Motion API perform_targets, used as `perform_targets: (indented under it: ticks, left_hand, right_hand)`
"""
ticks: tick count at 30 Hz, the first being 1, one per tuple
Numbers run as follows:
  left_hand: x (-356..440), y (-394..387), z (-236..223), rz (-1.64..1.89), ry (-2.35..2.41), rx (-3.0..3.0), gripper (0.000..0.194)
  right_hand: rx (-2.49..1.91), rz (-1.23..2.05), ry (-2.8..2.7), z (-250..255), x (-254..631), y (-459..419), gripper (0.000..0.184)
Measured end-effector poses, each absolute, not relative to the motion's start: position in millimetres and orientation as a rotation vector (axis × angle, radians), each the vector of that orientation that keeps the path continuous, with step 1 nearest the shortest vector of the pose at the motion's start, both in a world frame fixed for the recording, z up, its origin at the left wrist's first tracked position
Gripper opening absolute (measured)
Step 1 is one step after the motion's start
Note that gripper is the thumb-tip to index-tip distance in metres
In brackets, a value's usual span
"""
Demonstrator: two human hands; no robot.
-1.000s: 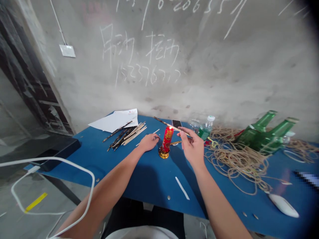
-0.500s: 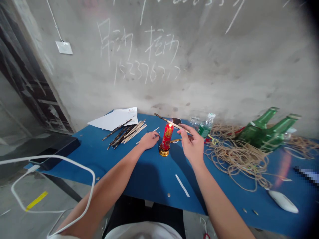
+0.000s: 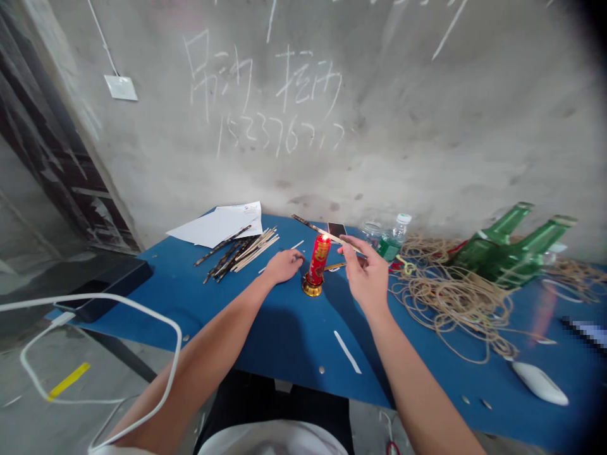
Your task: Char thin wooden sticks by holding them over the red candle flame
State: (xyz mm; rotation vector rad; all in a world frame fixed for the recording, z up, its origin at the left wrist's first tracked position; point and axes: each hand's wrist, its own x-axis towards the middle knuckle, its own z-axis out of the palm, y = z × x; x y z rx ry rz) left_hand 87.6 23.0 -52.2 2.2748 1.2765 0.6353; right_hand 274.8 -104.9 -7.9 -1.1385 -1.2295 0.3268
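A red candle (image 3: 318, 260) burns on a gold base in the middle of the blue table (image 3: 284, 335). My right hand (image 3: 367, 275) pinches a thin wooden stick (image 3: 317, 230) and holds it across the flame. The stick's far end is dark. My left hand (image 3: 283, 265) rests on the table just left of the candle, fingers curled, touching a pale stick (image 3: 284, 254) lying there. A pile of sticks (image 3: 239, 251), some blackened, lies further left.
White papers (image 3: 220, 225) lie at the back left, a phone (image 3: 336, 229) behind the candle. A small water bottle (image 3: 393, 240), tangled twine (image 3: 455, 303), two green glass bottles (image 3: 512, 249) and a white mouse (image 3: 538, 382) are on the right. A black box (image 3: 104, 287) sits at the left edge.
My right hand has drawn slightly nearer the candle, keeping the stick over the flame. The left hand stays where it was.
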Motion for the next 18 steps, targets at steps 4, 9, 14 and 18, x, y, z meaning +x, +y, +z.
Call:
perform_targets:
  ticks: [4,9,14,18]
  left_hand:
    - [87.6,24.0,-53.2,0.634,1.274,2.280,0.028]
    - [87.8,26.1,-55.7,0.637,1.282,2.284,0.029]
    - [88.2,25.7,-55.2,0.634,1.278,2.279,0.030]
    - [87.8,24.8,-54.5,0.629,1.289,2.274,0.032]
  right_hand:
    - [-1.140,0.326,-1.231,-7.5,273.9,-105.5,0.041]
    - [-1.145,0.325,-1.236,-7.4,272.9,-106.8,0.041]
    - [-1.120,0.346,-1.236,-7.4,271.8,-106.9,0.041]
    - [-1.079,0.335,-1.218,-7.5,271.6,-106.9,0.041]
